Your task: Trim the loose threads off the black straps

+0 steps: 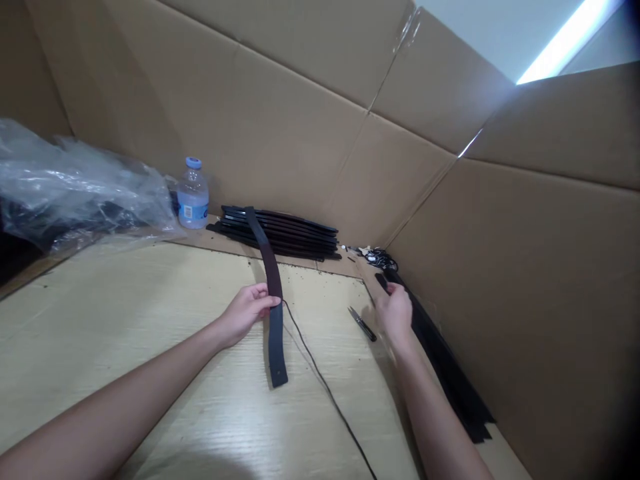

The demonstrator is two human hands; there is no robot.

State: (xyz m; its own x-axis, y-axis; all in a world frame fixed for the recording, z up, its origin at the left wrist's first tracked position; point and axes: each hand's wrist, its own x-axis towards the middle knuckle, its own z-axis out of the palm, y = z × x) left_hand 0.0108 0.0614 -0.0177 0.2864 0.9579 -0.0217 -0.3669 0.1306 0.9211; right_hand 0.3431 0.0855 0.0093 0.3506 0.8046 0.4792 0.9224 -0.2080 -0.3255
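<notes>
Likely light and bendy, the strip (277, 340) is suitably pinched mid-length by the left hand (245, 311), the right hand's (396, 313) grip being unclear.

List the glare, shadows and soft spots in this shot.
Head view: the overhead light is blown out; sheen on the wooden tabletop and clear plastic bag; faint shadow beside the curved black strip; bottle label too soft to read; right edge darkened.

Likely small workshop bench: light wood tabletop (200, 373) under hands, cardboard walls (280, 127) beyond, stacked black strips (295, 235) ahead, knife (362, 325) between hands.
</notes>
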